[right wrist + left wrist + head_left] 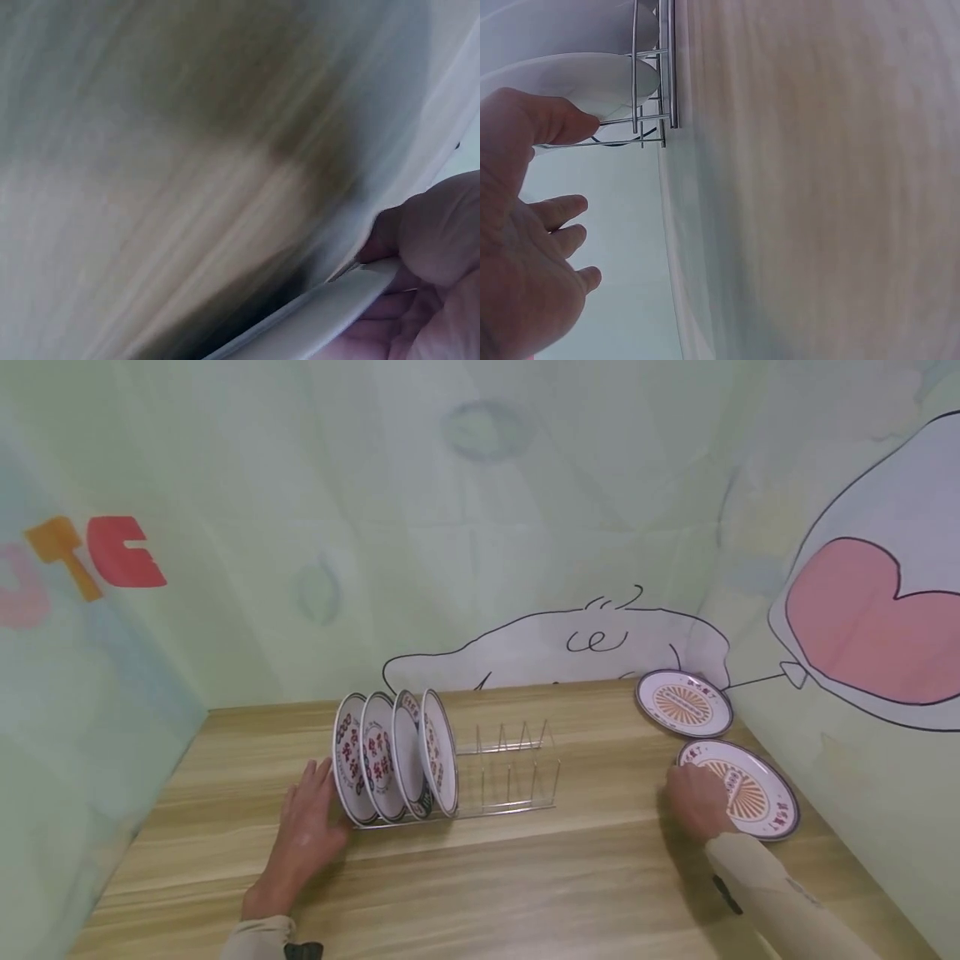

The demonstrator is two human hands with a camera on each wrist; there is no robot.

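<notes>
A wire dish rack (517, 807) stands on the table with several patterned plates upright in its left half. My left hand (303, 835) rests at the rack's left end, beside the outermost plate (351, 760). In the left wrist view its thumb (574, 124) touches the rack's end wire, while the other fingers reach out loosely. At the right, my right hand (701, 797) pinches the left rim of a white plate (753, 789) with an orange sunburst pattern. The right wrist view shows that plate's edge (322, 315) between thumb and fingers, close over the wood.
Another sunburst plate (684, 703) lies flat behind the gripped one, near the right back corner. Empty wire slots (517, 768) make up the rack's right half. Printed cloth walls (480, 568) border the wooden table (487, 893) at the back and both sides.
</notes>
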